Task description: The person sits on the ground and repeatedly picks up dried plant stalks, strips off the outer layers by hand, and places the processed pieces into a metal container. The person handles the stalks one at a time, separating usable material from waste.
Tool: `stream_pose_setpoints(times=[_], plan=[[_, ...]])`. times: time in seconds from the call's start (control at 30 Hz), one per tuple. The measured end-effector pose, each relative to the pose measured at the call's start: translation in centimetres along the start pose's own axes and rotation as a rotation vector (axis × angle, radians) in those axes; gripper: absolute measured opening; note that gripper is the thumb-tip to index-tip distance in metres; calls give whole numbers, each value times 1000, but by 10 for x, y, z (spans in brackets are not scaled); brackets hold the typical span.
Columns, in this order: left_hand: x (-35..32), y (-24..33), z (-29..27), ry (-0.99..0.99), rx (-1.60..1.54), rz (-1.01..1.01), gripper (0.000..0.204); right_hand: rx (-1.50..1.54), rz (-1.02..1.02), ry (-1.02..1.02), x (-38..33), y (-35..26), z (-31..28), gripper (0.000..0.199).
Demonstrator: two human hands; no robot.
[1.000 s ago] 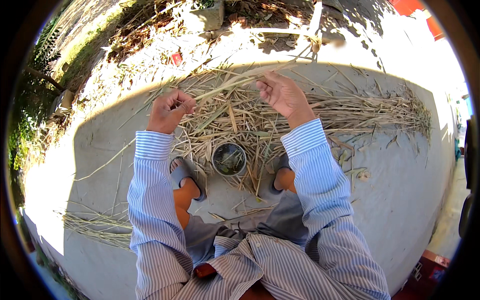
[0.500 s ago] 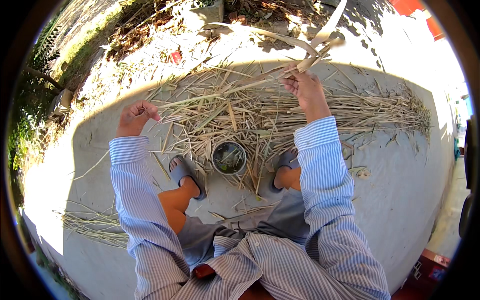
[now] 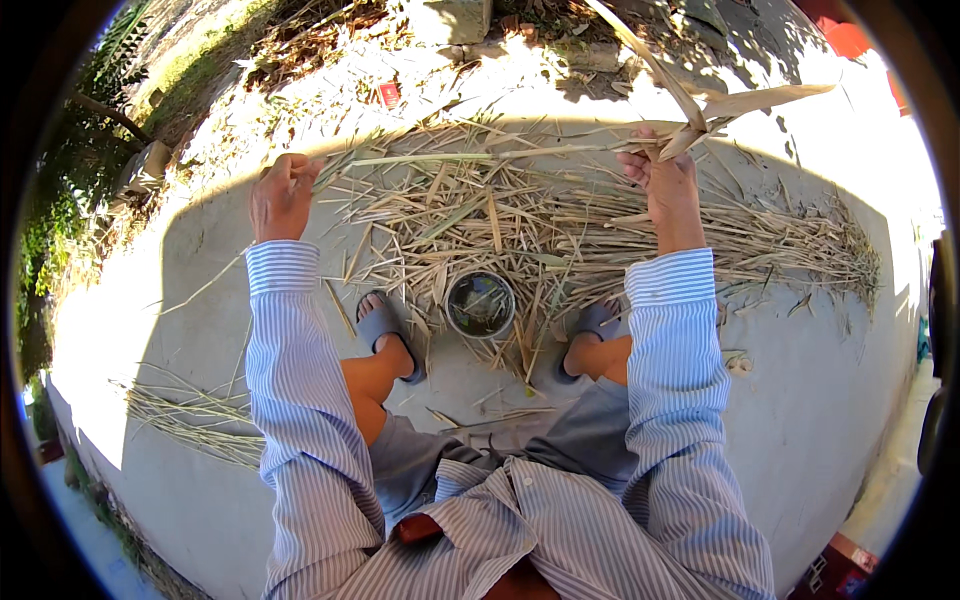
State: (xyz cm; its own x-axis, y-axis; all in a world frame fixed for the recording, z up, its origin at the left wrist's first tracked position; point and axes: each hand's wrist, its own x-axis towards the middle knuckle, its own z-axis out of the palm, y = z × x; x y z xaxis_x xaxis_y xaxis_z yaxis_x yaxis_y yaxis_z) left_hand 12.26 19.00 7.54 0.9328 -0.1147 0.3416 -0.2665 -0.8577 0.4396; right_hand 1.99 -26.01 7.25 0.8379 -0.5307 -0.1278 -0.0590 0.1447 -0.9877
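Note:
I sit over a concrete ground (image 3: pixel 820 400) strewn with dry reed stalks (image 3: pixel 560 230). My left hand (image 3: pixel 280 195) is raised at the left, closed on one end of a long green stalk (image 3: pixel 450 157) that stretches across to the right. My right hand (image 3: pixel 668 180) is raised at the right, gripping the stalk's other end, where dry tan leaves (image 3: pixel 720 100) fan upward. Both sleeves are blue-striped. A small round metal bowl (image 3: pixel 480 303) stands between my feet, which wear grey slippers (image 3: pixel 385 330).
A second bundle of thin stalks (image 3: pixel 190 415) lies on the ground at the lower left. Grass and dead leaves (image 3: pixel 300 40) border the concrete at the top left. A stone block (image 3: pixel 470 18) sits at the top edge. A red object (image 3: pixel 845 570) lies at the lower right.
My hands have spread apart along the stalk: the left hand moved out to the left, the right hand rose and moved right, pulling the leafy end upward.

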Motion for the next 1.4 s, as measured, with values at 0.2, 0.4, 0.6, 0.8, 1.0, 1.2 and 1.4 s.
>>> stream_pose_setpoints(times=[0.2,0.4,0.6,0.8,1.0,1.2,1.4], plan=[[-10,88,10,-69,-184,410,31,-49,-49,-31,-10,-6,23,37],[-30,147,72,-89,-193,539,21,52,-79,-114,-32,-10,58,43],[-33,172,78,-84,-345,365,18,57,-74,-184,-37,-10,62,43],[-37,172,89,-186,-759,-5,13,50,-210,-205,-31,15,62,36],[-33,164,81,92,-412,442,9,115,-122,-201,-35,20,70,25],[-26,167,55,222,-435,352,17,1,52,-188,-33,26,65,30],[-7,125,54,148,76,396,34,-20,129,-211,-31,14,69,38]])
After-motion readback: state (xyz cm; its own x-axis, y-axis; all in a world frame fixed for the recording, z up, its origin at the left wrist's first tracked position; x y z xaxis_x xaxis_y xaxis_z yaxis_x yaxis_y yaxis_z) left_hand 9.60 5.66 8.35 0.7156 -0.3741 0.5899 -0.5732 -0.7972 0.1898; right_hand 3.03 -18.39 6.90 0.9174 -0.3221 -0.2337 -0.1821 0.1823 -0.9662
